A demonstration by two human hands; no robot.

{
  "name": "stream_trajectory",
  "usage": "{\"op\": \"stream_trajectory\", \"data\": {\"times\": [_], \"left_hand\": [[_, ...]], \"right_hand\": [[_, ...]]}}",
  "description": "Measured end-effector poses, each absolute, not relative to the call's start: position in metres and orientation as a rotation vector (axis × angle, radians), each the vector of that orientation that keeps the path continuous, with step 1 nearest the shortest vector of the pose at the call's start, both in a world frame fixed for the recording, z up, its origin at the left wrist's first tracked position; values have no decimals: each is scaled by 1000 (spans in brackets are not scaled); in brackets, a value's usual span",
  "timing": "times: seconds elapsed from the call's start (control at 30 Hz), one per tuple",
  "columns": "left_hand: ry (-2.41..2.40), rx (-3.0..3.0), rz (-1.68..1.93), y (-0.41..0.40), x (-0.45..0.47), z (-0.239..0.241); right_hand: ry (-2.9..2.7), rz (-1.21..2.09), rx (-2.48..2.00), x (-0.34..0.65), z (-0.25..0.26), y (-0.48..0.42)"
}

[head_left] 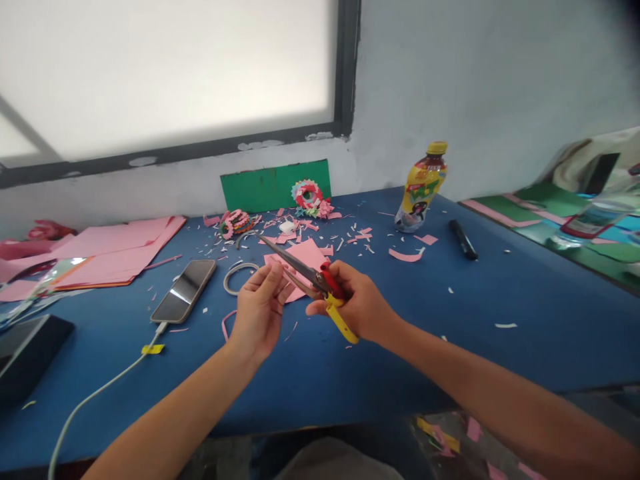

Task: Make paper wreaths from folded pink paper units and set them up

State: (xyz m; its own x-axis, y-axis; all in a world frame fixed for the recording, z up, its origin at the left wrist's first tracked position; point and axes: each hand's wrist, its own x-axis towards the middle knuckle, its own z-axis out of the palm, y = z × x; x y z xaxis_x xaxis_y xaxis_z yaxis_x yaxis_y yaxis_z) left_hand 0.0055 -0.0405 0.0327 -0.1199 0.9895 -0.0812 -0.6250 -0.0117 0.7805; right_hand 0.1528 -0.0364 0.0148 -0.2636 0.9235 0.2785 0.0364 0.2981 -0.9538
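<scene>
My right hand (364, 301) grips a pair of scissors (305, 268) by red and yellow handles. Their blades are apart and point up and left, toward my other hand. Fingers of my left hand (259, 308) are pinched around a small piece of pink paper, largely hidden by the fingertips and blades. Behind the blades lies a larger sheet of pink paper (311, 253). Close to my left hand, a roll of tape (240, 277) rests flat on the blue table (400, 360).
Paper scraps (357, 237) litter the middle, near two zigzag paper rings (306, 195). A phone (184, 291) on a white cable (97, 393) and stacked pink sheets (115, 250) lie left. Right are a yellow-capped bottle (423, 190), a black marker (463, 240) and green sheets (505, 210).
</scene>
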Motion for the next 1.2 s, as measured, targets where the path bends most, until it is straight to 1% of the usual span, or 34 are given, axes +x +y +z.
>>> {"op": "stream_trajectory", "data": {"times": [0.1, 0.3, 0.77, 0.93, 1.2], "left_hand": [[818, 607, 1534, -42, 8, 33], [830, 635, 1516, -44, 11, 34], [759, 931, 1290, -48, 9, 31], [825, 1048, 1304, -48, 8, 31], [830, 1053, 1336, -47, 5, 31]], "right_hand": [[-1516, 1089, -928, 149, 17, -40], [-1390, 1162, -931, 147, 23, -41], [-1471, 1134, -879, 155, 27, -42], [-1463, 1110, -854, 159, 26, -40], [-1530, 1037, -865, 162, 23, -38]]}}
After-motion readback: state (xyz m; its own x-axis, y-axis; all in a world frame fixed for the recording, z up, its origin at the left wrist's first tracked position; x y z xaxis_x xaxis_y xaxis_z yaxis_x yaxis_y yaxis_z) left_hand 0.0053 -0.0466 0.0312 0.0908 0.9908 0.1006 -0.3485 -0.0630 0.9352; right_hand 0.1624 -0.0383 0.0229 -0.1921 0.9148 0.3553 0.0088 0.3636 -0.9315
